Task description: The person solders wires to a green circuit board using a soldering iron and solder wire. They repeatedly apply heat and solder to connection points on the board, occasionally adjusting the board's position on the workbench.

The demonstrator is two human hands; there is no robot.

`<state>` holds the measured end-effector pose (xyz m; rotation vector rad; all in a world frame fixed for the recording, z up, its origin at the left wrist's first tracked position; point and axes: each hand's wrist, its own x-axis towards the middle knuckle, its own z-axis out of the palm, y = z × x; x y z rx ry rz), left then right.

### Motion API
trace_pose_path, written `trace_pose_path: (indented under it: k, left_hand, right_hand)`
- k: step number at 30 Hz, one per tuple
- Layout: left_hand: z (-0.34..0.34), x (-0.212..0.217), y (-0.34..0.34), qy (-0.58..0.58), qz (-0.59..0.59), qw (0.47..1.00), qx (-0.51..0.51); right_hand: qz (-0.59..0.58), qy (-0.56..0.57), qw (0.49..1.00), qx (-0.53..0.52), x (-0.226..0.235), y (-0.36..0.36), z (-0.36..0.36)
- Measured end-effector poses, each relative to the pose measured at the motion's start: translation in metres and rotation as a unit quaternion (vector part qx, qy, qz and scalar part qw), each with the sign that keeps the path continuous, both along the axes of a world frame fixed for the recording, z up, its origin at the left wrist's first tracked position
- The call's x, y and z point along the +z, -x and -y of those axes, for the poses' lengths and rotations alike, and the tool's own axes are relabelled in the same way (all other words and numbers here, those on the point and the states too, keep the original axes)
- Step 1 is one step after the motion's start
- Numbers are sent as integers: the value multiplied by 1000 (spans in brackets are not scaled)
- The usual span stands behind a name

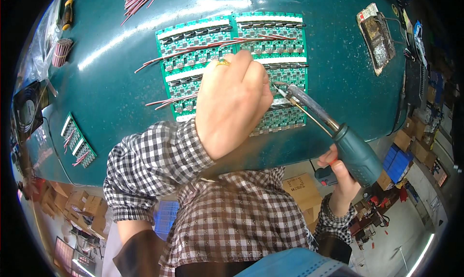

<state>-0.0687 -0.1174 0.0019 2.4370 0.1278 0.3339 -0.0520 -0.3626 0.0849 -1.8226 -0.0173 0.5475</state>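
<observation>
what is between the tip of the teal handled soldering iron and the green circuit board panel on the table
Nothing visible blocks it. The right hand holds the teal-handled soldering iron, whose tip reaches the green circuit board panel beside the left hand. That hand rests on the panel just left of the tip, hiding the boards beneath it.

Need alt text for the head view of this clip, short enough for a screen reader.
A person's right hand holds a soldering iron with its tip at a panel of green circuit boards on a teal table, while the left hand rests on the panel beside the tip. Red wires lie across the boards.
</observation>
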Motion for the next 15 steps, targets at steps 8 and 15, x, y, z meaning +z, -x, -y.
trace_pose_path:
  k: [8,15]
  left_hand:
    - [0,-2,0,17,7,1000,0]
    - [-1,-4,0,10,11,1000,-1]
  right_hand:
    - [1,-8,1000,16,0,-2,-1]
    - [-1,-5,1000,11,0,-1,-2]
